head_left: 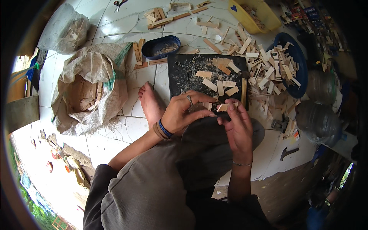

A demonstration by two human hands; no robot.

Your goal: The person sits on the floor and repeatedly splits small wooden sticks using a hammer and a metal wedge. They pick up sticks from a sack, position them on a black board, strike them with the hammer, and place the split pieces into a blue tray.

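Note:
My left hand (177, 114), with a ring and blue and brown wrist bands, pinches a small pale wood piece (207, 105) between thumb and forefinger. Close beside it, my right hand (240, 130) holds another short wood piece (223, 108) at its fingertips. Both hands are over the near edge of a black board (177, 84) strewn with shavings. Several flat wood pieces lie on that board, among them a pale one (209, 84) and a browner one (224, 69). Whether the two held pieces touch, I cannot make out.
Right of the board spreads a heap of wood offcuts (264, 82), reaching into a blue basin (301, 86). A hammer (288, 153) lies at the right. To the left stands an open woven sack (63, 103); beyond are a blue tray (148, 52), a yellow tub (274, 21) and scissors (119, 4).

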